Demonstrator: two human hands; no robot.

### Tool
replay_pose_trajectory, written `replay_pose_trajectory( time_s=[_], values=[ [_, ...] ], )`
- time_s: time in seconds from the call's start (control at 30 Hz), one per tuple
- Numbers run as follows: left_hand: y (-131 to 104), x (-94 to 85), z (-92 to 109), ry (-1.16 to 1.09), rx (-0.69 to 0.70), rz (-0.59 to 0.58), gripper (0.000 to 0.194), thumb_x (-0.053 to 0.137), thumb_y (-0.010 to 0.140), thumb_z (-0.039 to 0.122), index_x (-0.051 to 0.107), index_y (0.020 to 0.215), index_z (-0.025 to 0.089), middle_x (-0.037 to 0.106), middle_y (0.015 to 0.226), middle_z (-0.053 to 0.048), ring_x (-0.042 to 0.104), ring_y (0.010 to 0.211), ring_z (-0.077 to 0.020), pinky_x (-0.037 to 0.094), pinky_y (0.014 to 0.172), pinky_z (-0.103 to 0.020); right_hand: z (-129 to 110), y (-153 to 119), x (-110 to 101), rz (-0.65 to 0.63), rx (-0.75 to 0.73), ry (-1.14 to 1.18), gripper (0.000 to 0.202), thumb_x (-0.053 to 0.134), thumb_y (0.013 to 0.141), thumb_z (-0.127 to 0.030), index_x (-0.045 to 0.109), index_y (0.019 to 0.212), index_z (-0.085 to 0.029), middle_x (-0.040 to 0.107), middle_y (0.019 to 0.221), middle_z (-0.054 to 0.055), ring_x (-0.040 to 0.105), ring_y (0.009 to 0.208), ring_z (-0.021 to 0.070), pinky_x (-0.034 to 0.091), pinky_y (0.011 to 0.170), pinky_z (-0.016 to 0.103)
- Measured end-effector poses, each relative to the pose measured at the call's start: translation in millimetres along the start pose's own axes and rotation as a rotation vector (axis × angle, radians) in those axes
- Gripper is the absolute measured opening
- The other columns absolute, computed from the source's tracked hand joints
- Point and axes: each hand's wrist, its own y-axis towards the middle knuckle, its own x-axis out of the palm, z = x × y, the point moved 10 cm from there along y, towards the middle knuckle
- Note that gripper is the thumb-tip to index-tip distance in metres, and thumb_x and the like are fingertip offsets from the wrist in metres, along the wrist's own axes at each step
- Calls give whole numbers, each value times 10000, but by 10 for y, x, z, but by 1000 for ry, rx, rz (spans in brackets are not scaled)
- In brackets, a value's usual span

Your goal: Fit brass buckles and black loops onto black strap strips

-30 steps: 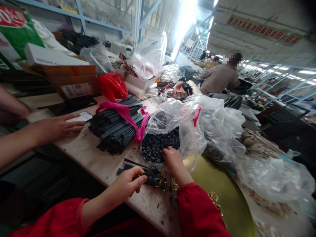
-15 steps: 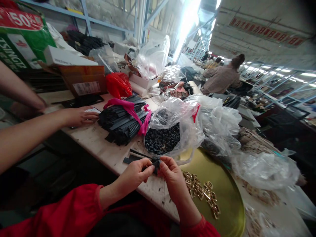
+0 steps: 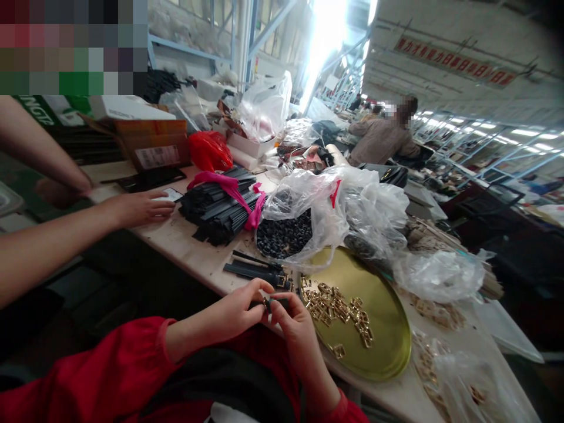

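Note:
My left hand [image 3: 241, 310] and my right hand [image 3: 294, 325] meet over the table's front edge, fingers pinched. Between them is a short dark strap [image 3: 279, 299], with a small gold glint at the left fingertips; its far parts are hidden by my fingers. Just beyond lie several black straps [image 3: 251, 272], some with gold buckles at their right ends. Loose gold buckles [image 3: 337, 306] are spread over a round gold tray [image 3: 382, 352] to the right of my right hand. Behind the straps, a clear plastic bag [image 3: 328, 228] lies open around many small black loops [image 3: 284, 236].
Left of the bag sits a bundle of black strips [image 3: 211, 205] tied with pink cloth [image 3: 247, 207]. Another person's hand [image 3: 143, 208] rests by a phone [image 3: 170, 194]. Cardboard box [image 3: 156, 147], red bag [image 3: 209, 150] and more plastic bags [image 3: 434, 276] crowd the table. A person [image 3: 383, 138] sits farther back.
My hands have moved down, closer to my body, with the strap between them. The view has shifted, showing more of the tray and the buckled straps on the table.

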Motion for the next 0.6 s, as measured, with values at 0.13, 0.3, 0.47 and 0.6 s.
replay_pose_trajectory(
  time_s=[0.13,0.3,0.47,0.6],
  values=[
    [-53,-33,-111,9,-74,35,225,457,785,268,440,989,177,546,655,61,487,534,-101,368,490,-190,78,-106,71,-54,55,176,398,545,772,-537,636,825,-153,634,687,24,557,609,124,439,586,242],
    [-103,-105,-128,231,-81,102,212,528,760,348,512,879,174,571,637,46,513,573,-121,355,523,-203,316,-191,147,-138,172,309,265,678,733,-374,611,893,-173,597,700,-21,486,574,69,380,559,181],
    [-136,-106,-123,402,-100,130,211,524,762,382,576,778,178,629,718,6,548,641,-146,361,556,-217,496,-272,270,-229,325,435,275,722,697,-326,581,854,-148,585,694,-7,486,568,71,363,549,182],
    [-117,-67,-167,410,-120,99,219,505,776,370,623,823,191,653,757,1,568,698,-157,374,589,-219,609,-252,222,-171,368,436,326,756,653,-327,546,827,-150,565,640,-17,481,543,74,346,532,185]
  ],
)
